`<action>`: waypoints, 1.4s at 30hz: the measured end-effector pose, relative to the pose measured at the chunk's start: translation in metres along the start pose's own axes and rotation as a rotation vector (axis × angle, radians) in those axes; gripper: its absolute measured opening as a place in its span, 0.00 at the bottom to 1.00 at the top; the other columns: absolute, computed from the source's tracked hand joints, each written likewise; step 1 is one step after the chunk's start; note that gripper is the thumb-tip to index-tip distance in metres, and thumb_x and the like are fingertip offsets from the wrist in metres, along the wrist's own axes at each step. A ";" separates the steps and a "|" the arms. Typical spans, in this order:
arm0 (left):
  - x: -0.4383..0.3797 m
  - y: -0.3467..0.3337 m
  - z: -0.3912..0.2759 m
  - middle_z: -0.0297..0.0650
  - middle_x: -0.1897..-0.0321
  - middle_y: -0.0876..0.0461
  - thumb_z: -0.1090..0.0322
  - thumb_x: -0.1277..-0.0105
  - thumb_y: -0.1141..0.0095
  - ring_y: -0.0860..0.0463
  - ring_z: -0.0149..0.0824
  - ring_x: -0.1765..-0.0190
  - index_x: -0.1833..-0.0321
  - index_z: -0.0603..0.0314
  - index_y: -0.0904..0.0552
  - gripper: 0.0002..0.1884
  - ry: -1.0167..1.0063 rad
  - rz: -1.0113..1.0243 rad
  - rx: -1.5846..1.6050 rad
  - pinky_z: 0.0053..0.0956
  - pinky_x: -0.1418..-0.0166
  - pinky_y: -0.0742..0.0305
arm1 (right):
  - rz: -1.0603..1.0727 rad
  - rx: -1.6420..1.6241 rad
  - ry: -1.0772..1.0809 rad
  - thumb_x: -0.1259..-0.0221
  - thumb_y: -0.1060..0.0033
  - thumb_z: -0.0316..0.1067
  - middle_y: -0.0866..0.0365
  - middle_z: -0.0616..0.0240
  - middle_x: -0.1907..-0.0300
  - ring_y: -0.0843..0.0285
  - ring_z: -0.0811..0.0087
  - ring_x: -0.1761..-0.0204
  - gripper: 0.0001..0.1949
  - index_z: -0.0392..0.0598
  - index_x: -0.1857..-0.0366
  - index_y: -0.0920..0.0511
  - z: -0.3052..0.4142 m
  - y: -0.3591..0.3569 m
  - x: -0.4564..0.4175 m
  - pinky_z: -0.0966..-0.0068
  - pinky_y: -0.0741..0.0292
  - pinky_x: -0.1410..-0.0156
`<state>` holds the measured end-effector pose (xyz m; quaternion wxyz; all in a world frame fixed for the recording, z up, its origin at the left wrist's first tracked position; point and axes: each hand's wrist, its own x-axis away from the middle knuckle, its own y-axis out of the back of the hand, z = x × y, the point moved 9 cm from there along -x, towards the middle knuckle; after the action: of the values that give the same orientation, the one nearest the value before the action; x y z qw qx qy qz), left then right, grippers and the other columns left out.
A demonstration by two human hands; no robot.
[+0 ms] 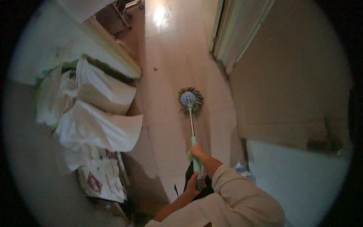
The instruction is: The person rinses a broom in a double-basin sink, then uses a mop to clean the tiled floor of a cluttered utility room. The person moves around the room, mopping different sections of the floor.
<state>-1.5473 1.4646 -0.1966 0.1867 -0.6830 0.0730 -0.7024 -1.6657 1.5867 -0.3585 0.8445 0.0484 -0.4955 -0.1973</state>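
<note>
A mop handle [194, 140], light green over a metal rod, runs away from my body along the tiled floor. My right hand [198, 151] grips its green section from the right. Lower down, near the handle's dark end, my left hand [193, 183] is closed around it. At the far end, the round grey-blue mop plate [188, 98] sits in a ring of dark, greenish-brown mop strands [198, 105] spread on the tiles. Both hands are partly hidden by the handle and by each other's angle.
White cloths [110, 124] hang at the left above a white printed bag [99, 178]. A brown door [289, 85] stands to the right, with a blue-and-white container [241, 169] near the wall. Ahead, a small dark scrap [155, 69] lies on the floor tiles [167, 82], left of a door frame [224, 37].
</note>
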 end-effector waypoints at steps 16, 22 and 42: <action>-0.035 -0.157 -0.266 0.37 0.73 0.29 0.48 0.37 0.52 0.29 0.29 0.76 0.52 0.51 0.36 0.19 0.159 -0.005 0.050 0.21 0.77 0.32 | 0.042 0.077 -0.171 0.47 0.49 0.30 0.26 0.44 0.60 0.22 0.55 0.62 0.26 0.43 0.45 0.46 0.260 0.030 -0.159 0.62 0.23 0.66; -0.080 -0.239 -0.343 0.38 0.74 0.28 0.48 0.38 0.50 0.28 0.31 0.77 0.52 0.51 0.35 0.20 0.094 0.012 0.019 0.23 0.77 0.31 | 0.123 0.200 -0.136 0.49 0.42 0.35 0.30 0.43 0.52 0.27 0.53 0.52 0.33 0.37 0.43 0.52 0.323 0.062 -0.254 0.59 0.24 0.59; -0.261 -0.282 -0.464 0.38 0.77 0.27 0.46 0.37 0.55 0.28 0.32 0.78 0.61 0.59 0.31 0.20 0.097 -0.032 -0.100 0.24 0.75 0.33 | 0.031 0.068 -0.116 0.47 0.48 0.32 0.25 0.44 0.62 0.21 0.55 0.71 0.30 0.37 0.43 0.52 0.397 0.083 -0.444 0.63 0.23 0.73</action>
<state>-2.0516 1.7473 -0.3652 0.1374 -0.6578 0.1059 -0.7329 -2.1732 1.8773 -0.4991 0.8153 0.0578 -0.5505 -0.1700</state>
